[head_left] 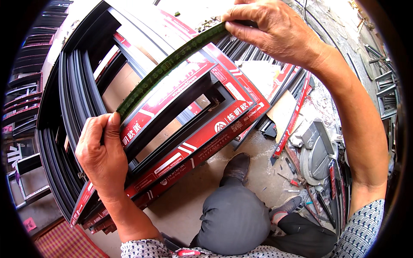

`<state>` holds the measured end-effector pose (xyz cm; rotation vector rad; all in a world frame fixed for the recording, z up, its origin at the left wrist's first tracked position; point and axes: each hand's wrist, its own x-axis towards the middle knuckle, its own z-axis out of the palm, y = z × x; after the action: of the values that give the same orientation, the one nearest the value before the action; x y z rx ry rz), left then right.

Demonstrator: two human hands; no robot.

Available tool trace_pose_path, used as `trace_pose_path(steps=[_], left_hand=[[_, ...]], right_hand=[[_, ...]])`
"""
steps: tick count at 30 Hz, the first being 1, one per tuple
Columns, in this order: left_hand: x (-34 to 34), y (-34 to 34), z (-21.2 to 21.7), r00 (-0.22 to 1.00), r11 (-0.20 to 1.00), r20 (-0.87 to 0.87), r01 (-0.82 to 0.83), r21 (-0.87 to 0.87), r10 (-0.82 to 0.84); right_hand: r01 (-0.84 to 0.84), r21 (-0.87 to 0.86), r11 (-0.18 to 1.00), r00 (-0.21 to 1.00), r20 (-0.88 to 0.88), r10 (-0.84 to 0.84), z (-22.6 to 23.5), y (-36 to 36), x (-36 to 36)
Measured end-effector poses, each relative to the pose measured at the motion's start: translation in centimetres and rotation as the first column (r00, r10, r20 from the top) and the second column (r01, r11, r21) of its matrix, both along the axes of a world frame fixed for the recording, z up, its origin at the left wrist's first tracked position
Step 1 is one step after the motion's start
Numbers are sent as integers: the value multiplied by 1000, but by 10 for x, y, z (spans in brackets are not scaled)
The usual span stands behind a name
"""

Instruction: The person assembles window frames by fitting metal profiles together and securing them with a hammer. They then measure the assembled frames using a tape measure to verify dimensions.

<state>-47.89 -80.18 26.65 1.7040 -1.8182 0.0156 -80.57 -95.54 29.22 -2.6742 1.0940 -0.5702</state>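
A green tape measure blade (170,63) with markings along it is stretched, slightly bowed, between my two hands above a stack of dark window frames (159,120). At its near left end, my left hand (102,151) is closed on it, thumb and fingers pinched. My right hand (273,32) is raised farther off at the upper right, closed on the far end between thumb and fingers. Red and white protective film (241,112) covers much of the top frame. The tape's case cannot be made out.
On the floor at right lie a round grey metal machine base (317,161), a red-handled screwdriver (293,182) and a red-wrapped profile (292,118). More dark frames (30,94) stand at far left. My knee (236,219) is bent close to the stack.
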Motion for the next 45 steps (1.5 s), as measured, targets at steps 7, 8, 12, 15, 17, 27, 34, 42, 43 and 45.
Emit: trace_pose_path(steps=[7,8,12,15,17,27,34,42,43,45], left_hand=[[1,-1,0,1000,998,18,9,-56,-8],[1,-1,-1,1000,998,17,10,-58,-9],[0,-2,-3,999,998,34,7,-56,-5],[1,-2,1,999,998,48,10,-58,-7],[2,-2,2,997,999,68,24,-46,-21],[3,-2,0,995,999,98,24,-45,-20],[5,-2,-2,995,999,100,17,-45,-13],[5,-3,-2,996,999,84,10,-44,-6],[5,-3,-2,996,999,87,21,-49,-17],[6,-2,-2,997,999,77,22,-49,-19]], right_hand=[[8,-72,997,1000,5,-8,3,8,2],[14,-76,997,1000,5,-13,2,8,2],[5,-37,999,1000,30,-4,-2,4,-2],[-37,-76,996,998,47,41,-7,-5,-6],[-18,-80,997,999,40,21,-1,1,-1],[33,8,999,999,-1,-33,-3,-2,-1],[27,-45,999,1000,-12,-27,3,7,5],[8,-141,990,1000,-18,-10,-7,0,0],[8,-142,990,1000,-17,-11,-7,0,0],[9,-146,989,1000,-21,-12,-7,0,1]])
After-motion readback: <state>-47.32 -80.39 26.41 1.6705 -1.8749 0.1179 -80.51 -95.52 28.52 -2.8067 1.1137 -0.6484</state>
